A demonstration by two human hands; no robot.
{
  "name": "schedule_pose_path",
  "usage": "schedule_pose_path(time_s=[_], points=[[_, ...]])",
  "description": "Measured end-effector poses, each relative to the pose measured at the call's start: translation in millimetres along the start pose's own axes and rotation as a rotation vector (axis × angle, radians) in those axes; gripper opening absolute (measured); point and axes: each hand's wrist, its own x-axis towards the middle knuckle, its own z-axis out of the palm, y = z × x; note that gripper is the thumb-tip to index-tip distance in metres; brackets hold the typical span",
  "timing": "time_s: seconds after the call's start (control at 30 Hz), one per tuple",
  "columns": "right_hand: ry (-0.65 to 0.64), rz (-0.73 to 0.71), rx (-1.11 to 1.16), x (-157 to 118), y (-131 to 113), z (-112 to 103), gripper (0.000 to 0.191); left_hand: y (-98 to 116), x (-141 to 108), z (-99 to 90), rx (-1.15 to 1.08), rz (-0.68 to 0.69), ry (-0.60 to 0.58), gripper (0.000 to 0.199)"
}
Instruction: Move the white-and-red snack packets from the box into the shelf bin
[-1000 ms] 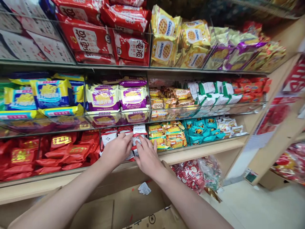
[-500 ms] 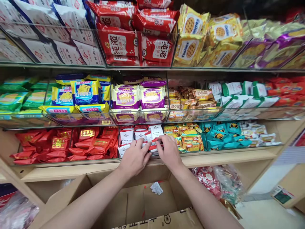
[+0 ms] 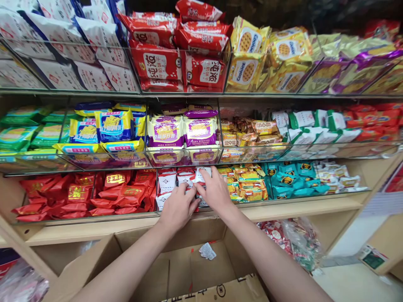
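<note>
Small white snack packets with red ends (image 3: 166, 181) fill a clear-fronted bin on the lowest shelf. My right hand (image 3: 215, 191) reaches over the bin's front, its fingers closed on a white snack packet (image 3: 203, 173) at the right side of the bin. Just to the left, my left hand (image 3: 179, 207) rests among the front packets with its fingers bent; what lies under those fingers is hidden. Below both forearms stands an open cardboard box (image 3: 151, 268), with a crumpled white scrap (image 3: 208, 251) inside.
Red packets (image 3: 126, 191) sit left of the bin; yellow packets (image 3: 252, 184) and teal packets (image 3: 291, 178) sit right. The middle shelf's clear front panel (image 3: 185, 156) runs above my hands. Plastic-wrapped goods (image 3: 296, 239) lie under the shelf at right.
My right hand has moved slightly up and back, onto the white packet at the right of the bin. My left hand stays nearly in place. The view has shifted a little.
</note>
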Motion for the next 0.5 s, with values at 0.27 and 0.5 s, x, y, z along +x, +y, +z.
schedule_pose_path(time_s=[0.27,0.5], points=[[0.148,0.029,0.397,0.9,11.3,19.6,0.036,1.8,-3.2,3.3,-0.082,-0.009,0.033,0.024],[0.135,0.055,0.646,-23.2,20.0,2.1,0.034,-2.0,-0.4,17.8,-0.270,-0.096,0.215,0.025]])
